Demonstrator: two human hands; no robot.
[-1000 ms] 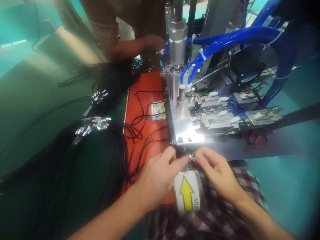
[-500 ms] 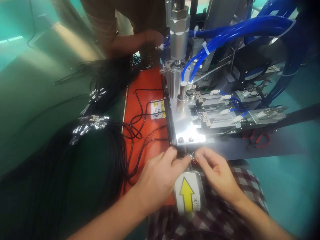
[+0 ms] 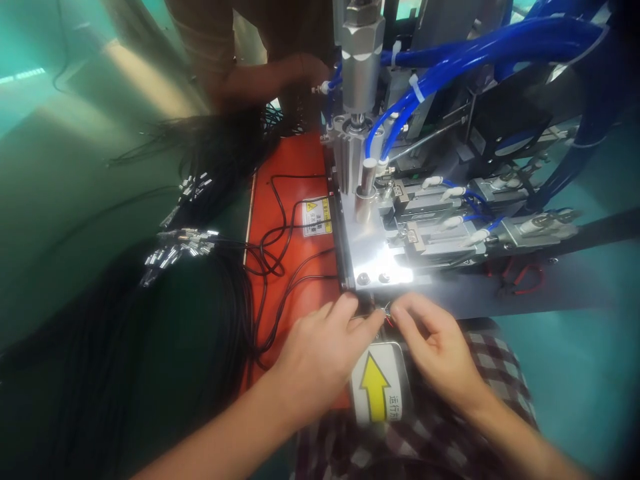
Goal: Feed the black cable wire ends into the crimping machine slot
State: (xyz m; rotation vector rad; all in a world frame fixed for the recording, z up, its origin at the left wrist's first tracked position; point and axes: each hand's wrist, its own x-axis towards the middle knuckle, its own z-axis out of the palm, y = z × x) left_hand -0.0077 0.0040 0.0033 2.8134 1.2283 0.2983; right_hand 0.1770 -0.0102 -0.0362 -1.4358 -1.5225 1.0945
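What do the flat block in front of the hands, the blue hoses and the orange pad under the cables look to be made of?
The flat block looks like polished bare metal, likely aluminium or steel: it throws a hard white glare. The blue hoses seem glossy flexible plastic tubing, bending in smooth curves. The orange pad looks like a matt rubber or plastic sheet, with no glare; which one cannot be told.

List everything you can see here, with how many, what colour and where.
Thin wire end: one, reddish strands, pinched between both hands at the machine's front edge.
Shiny metal machine plate: one, silver, centre.
Blue plastic air hoses: several, top right.
Orange mat: one, left of the plate.
Black cables with metal tips: many, left.
Yellow arrow label: one, below the hands.
Another person's arm: one, top.
Left hand: pinching the wire.
Right hand: pinching the wire.
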